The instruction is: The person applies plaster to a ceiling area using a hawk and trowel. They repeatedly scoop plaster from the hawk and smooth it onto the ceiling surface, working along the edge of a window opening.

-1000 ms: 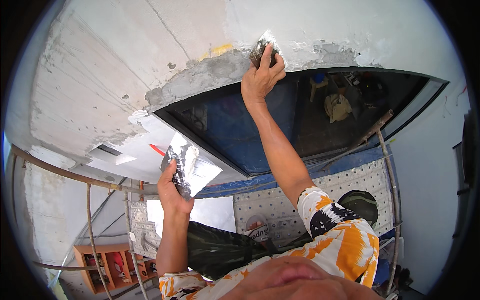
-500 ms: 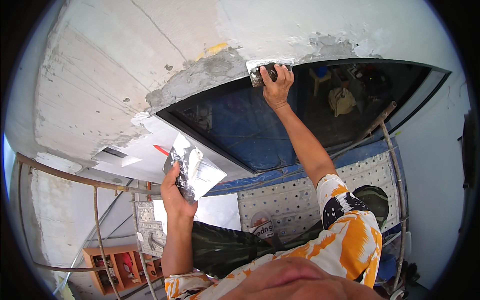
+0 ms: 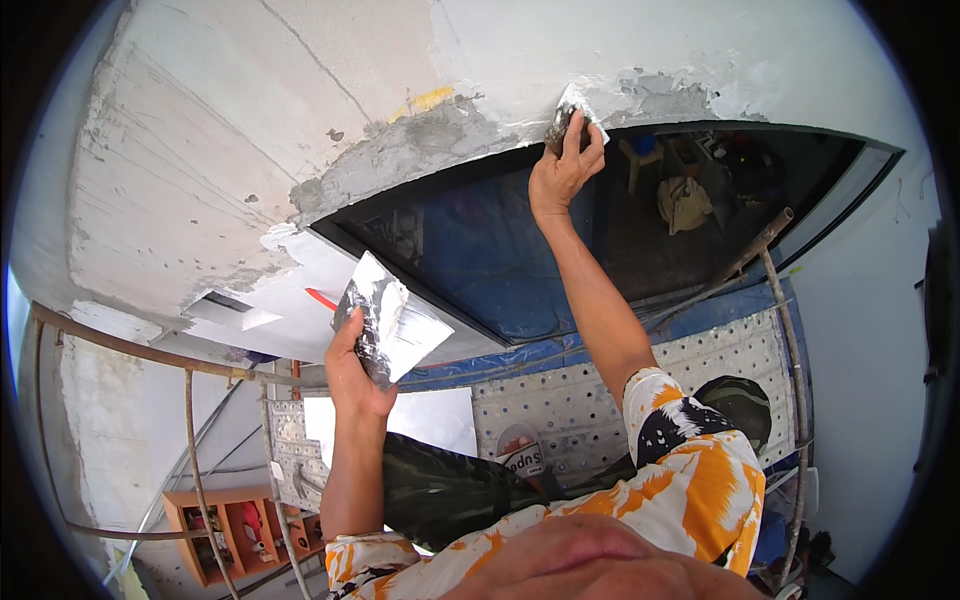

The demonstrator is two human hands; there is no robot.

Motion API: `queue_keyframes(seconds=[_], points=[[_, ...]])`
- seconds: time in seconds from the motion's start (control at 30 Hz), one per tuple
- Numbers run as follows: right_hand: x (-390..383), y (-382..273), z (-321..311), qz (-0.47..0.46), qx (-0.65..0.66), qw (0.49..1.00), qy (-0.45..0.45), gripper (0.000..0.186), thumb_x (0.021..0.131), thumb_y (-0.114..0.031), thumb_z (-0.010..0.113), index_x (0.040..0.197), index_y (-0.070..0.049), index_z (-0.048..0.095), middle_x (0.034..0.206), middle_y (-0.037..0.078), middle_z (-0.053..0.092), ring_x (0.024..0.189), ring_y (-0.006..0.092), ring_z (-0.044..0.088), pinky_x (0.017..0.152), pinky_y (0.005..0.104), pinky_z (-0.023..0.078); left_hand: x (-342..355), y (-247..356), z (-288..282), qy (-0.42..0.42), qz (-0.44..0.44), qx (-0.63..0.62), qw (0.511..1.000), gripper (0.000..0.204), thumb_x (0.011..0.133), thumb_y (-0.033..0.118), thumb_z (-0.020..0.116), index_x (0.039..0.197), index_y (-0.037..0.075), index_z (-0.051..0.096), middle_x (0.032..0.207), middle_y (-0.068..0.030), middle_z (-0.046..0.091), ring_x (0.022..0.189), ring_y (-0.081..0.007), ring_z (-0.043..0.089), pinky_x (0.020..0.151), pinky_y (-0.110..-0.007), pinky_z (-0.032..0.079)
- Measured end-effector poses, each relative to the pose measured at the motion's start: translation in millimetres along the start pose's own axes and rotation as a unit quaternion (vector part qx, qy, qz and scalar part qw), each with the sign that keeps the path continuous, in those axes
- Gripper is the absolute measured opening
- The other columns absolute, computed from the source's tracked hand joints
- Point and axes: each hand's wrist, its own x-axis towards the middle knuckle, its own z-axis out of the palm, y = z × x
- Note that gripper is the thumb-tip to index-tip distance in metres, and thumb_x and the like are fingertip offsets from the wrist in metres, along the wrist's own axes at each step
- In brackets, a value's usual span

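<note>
My right hand (image 3: 563, 178) grips a dark, putty-smeared scraper (image 3: 568, 102) against the patchy wall edge (image 3: 530, 130) above a dark glass opening (image 3: 480, 250). The scraper's blade is tilted, with white compound on it. My left hand (image 3: 355, 375) holds a broad metal blade (image 3: 400, 330) at lower left, smeared with white putty on a darkened part. Its thumb lies over the near side, and a red strip (image 3: 320, 296) shows behind it. Bare grey render and white patches run along the wall edge.
Scaffold tubes (image 3: 785, 360) stand at both sides, around a perforated metal platform (image 3: 560, 400) under me. A white sheet (image 3: 440, 420) lies on it beside my sandalled foot (image 3: 522, 450). An orange wooden shelf unit (image 3: 195, 540) holds items below left. Behind the glass is a stool (image 3: 640, 160).
My right hand first went down and right along the wall edge, then rose slightly, the scraper now tilted more upright. My left hand and its blade shifted slightly right, lately a little upward.
</note>
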Motion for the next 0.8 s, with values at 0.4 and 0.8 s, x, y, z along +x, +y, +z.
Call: queue_keyframes(seconds=[0.4, 0.8], points=[[-81, -27, 8, -0.151, 0.036, 0.985, -0.075, 0.065, 0.071, 0.004, 0.064, 0.131, -0.022, 0.06, 0.131, 0.016, 0.045, 0.123, 0.0388, 0.04, 0.101, 0.0515, 0.032, 4, -6, 10, 0.009, 0.001, -0.002, 1.0, 0.033, 0.094, 0.015, 0.056, 0.124, 0.001, 0.057, 0.114, -0.0111, 0.068, 0.097, -0.0234, 0.069, 0.087, -0.038, 0.056], [-71, 26, -14, -0.26, -0.017, 0.959, -0.109, 0.05, 0.077, -0.005, 0.065, 0.122, -0.026, 0.067, 0.127, 0.011, 0.053, 0.12, 0.0318, 0.046, 0.096, 0.0484, 0.035, 11, -9, 17, -0.015, -0.016, -0.002, 1.0, 0.035, 0.095, 0.015, 0.054, 0.127, 0.001, 0.055, 0.116, -0.011, 0.067, 0.101, -0.0241, 0.068, 0.091, -0.039, 0.054]])
